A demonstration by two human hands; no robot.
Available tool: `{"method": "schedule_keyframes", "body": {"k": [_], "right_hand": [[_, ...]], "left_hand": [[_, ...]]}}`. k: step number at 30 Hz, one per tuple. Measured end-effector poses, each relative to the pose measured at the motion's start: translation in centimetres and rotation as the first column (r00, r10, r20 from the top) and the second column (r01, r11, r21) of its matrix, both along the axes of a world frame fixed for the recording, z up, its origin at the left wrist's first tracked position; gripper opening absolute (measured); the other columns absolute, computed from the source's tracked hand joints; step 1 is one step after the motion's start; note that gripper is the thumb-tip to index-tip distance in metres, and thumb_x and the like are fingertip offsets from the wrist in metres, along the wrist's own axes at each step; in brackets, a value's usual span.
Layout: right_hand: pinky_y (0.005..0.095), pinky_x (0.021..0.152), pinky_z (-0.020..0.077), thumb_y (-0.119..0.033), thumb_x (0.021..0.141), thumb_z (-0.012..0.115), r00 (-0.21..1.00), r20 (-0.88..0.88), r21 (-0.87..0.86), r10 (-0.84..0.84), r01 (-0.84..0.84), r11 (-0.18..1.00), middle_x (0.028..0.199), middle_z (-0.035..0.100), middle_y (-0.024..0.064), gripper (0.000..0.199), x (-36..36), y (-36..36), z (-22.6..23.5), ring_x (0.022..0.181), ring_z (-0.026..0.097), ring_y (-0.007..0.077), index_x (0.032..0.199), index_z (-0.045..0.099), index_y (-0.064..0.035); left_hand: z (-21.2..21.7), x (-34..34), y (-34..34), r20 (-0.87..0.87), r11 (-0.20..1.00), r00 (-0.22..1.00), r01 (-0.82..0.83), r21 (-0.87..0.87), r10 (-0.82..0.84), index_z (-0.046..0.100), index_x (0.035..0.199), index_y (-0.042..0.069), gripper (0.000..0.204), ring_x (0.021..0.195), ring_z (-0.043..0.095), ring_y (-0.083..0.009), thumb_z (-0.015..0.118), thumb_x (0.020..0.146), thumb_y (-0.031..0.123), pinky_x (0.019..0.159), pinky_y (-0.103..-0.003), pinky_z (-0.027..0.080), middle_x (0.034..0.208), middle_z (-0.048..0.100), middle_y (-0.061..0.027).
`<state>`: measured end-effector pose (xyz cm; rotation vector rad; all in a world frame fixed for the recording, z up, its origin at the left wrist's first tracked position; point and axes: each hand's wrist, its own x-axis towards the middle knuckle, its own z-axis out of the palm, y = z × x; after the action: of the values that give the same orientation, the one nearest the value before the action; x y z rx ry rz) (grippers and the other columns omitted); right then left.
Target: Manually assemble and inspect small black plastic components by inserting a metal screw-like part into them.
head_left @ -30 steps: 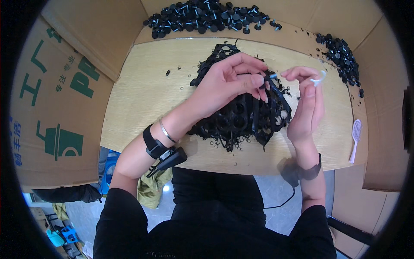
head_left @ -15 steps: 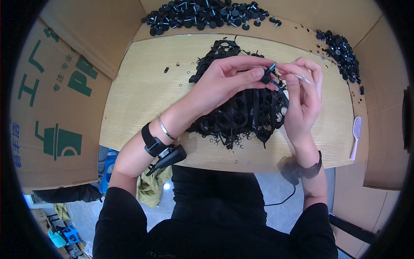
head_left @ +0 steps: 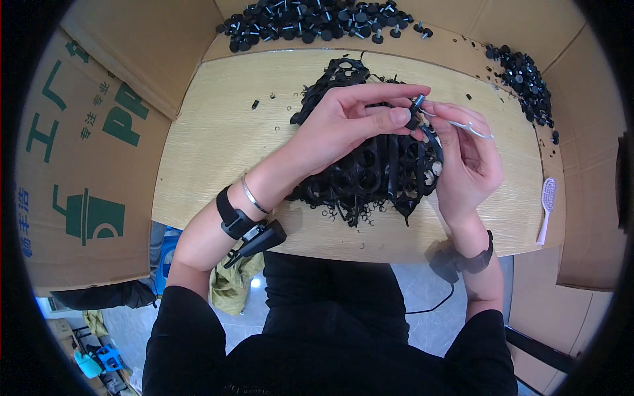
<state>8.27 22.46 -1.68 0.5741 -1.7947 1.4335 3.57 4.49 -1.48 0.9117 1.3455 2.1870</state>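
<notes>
The left hand pinches a bolt by its black head, probably light, rigid and best held there, while the right hand grips a white hook.

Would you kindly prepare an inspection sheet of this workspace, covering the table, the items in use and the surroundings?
Surface: pale wooden table, with small dark bits on it.
Work items: black knob with metal screw; thin white tool; black holed sheet beneath the hands.
Clutter: large knob pile at back; dark parts at back right; pale brush at right.
Hands: left hand pinches the black knob; right hand grips the thin white tool.
Cables: thin black cable below the right wrist.
Surroundings: cardboard panels left, back and right.
</notes>
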Motion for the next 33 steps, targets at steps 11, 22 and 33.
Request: {"method": "schedule_keyframes", "body": {"k": [11,22,33], "right_hand": [[0.0263,0.075,0.0544,0.011,0.083,0.067,1.0,-0.013,-0.013,-0.021,0.021,1.0,0.097,0.07,0.0143,0.019,0.17,-0.06,-0.07,0.088,0.067,0.0183,0.101,0.069,0.005],[0.027,0.076,0.0538,0.011,0.078,0.072,0.998,-0.017,0.088,-0.068,0.069,0.994,0.094,0.073,0.0125,0.02,0.43,0.35,0.1,0.085,0.07,0.0193,0.096,0.071,0.0035],[0.0273,0.08,0.0512,0.01,0.082,0.068,0.997,0.053,-0.003,-0.054,0.054,0.999,0.095,0.072,0.0129,0.017,0.19,0.68,0.43,0.089,0.067,0.0189,0.097,0.07,0.004]], "left_hand": [[-0.07,0.06,0.05,-0.012,1.0,1.0,-0.012,-0.011,0.012,0.05,0.138,-0.001,0.047,0.102,0.066,-0.0241,0.062,0.096,0.018,0.093,-0.036,0.053,0.123,0.063,-0.0136],[-0.2,0.14,0.05,-0.023,0.999,0.999,-0.033,-0.032,0.032,0.053,0.135,-0.001,0.044,0.101,0.066,-0.0238,0.062,0.095,0.016,0.091,-0.037,0.055,0.12,0.062,-0.0127],[-0.04,-0.03,-0.07,0.03,1.0,0.999,-0.014,0.015,0.013,0.05,0.136,-0.004,0.044,0.099,0.066,-0.023,0.054,0.1,0.022,0.09,-0.033,0.054,0.121,0.063,-0.015]]}}
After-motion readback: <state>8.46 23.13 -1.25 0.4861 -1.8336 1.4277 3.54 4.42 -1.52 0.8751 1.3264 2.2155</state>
